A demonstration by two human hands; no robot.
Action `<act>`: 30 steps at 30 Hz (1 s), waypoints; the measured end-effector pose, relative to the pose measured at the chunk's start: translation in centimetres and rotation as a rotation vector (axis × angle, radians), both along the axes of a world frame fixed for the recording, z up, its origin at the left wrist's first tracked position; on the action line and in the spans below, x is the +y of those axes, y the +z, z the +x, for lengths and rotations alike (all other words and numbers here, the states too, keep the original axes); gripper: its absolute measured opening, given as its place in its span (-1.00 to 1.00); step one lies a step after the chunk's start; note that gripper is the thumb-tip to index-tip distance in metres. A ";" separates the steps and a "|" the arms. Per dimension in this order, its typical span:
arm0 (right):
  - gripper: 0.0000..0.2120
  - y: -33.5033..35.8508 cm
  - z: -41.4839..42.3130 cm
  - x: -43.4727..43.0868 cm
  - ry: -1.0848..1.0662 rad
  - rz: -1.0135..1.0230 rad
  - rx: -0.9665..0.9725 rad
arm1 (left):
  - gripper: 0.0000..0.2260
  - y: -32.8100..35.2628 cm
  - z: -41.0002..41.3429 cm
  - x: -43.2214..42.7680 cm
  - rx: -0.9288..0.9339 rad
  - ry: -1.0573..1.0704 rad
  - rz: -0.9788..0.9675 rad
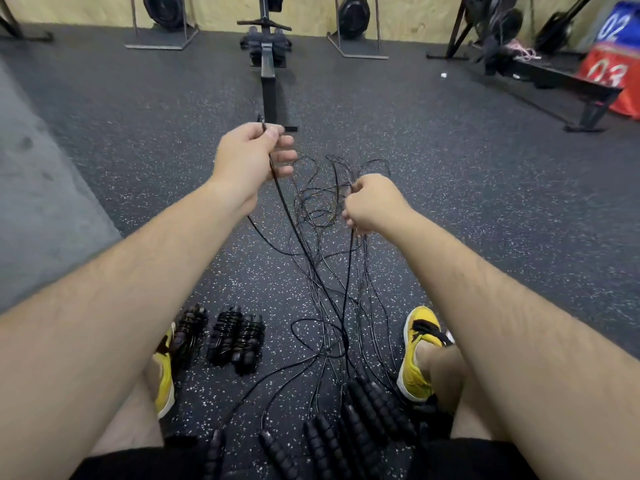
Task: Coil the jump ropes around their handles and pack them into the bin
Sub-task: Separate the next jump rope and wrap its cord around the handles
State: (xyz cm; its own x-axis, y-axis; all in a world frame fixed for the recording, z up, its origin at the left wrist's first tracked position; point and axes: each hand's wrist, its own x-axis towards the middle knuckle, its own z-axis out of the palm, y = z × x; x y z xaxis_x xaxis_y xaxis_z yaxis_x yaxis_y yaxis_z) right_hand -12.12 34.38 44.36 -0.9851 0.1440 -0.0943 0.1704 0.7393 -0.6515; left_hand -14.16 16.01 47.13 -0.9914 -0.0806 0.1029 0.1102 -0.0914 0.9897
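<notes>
- Closest, between the person's legs, a row of black ribbed loose handles point(349, 431) lies on the speckled rubber floor point(485, 202), their lines running away forward.
- Beside the left yellow shoe point(164, 386), three coiled jump ropes point(225, 337) lie side by side, rope wrapped round their handles.
- The tangled cords point(325, 282) spread over the floor between the feet and loop on beyond the hands.
- The right hand point(372, 204), arm stretched forward, has its fingers curled round a bunch of these cords.
- The left hand point(254, 157), higher and further out, pinches a single cord point(282, 199) between thumb and curled fingers; the strand hangs taut below it.
- Far off, a rowing machine point(268, 64) stands near the wall.
</notes>
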 end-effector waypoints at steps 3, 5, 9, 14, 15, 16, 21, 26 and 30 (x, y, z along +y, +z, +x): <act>-0.89 0.8 0.8 0.7 -0.021 0.352 -0.106 | -0.85 0.3 0.0 -0.6 0.007 0.011 0.004; -0.63 0.6 1.2 0.8 -0.041 0.456 -0.157 | -0.85 0.4 0.2 -0.6 0.013 -0.006 0.003; -0.40 0.1 1.6 -0.6 0.250 0.067 -0.035 | -0.86 0.6 1.0 -0.1 0.056 -0.072 -0.005; -0.79 -0.1 1.9 -4.0 0.491 -0.218 -0.022 | -0.85 0.9 1.4 -0.2 0.114 -0.129 -0.006; -0.82 -0.1 1.8 -4.4 0.471 -0.248 0.008 | -0.86 1.0 1.5 -0.3 0.118 -0.128 0.005; -0.78 0.0 1.8 -4.6 0.443 -0.283 0.028 | -0.86 1.1 1.5 -0.5 0.122 -0.129 0.017; -0.76 0.6 1.8 -5.0 0.433 -0.146 0.113 | -0.85 1.6 1.8 -1.9 0.186 -0.162 -0.043; 0.24 0.8 1.0 -5.5 0.231 -0.254 0.180 | -0.84 2.4 2.8 -2.9 0.319 -0.265 -0.192; 0.25 0.7 -0.2 -5.7 0.216 -0.366 0.160 | -0.83 2.4 3.7 -3.4 0.364 -0.356 -0.224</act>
